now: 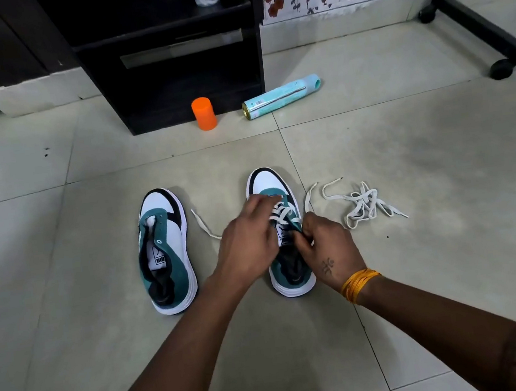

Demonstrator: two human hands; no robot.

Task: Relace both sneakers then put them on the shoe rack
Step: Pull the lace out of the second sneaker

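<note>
The right sneaker (282, 225) stands on the floor (407, 143), half laced; your right hand (329, 251) pinches its lace (285, 214), your left hand (249, 239) grips another strand. The unlaced left sneaker (165, 250) stands beside it, a loose lace (363, 204) nearby.

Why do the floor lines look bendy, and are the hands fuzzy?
Head view: the wide lens bows the floor tile lines. Head view: the left hand is a bit smeared around its fingers, over the right sneaker; the right hand looks sharper. Head view: lighting is soft, with faint shadows.
</note>
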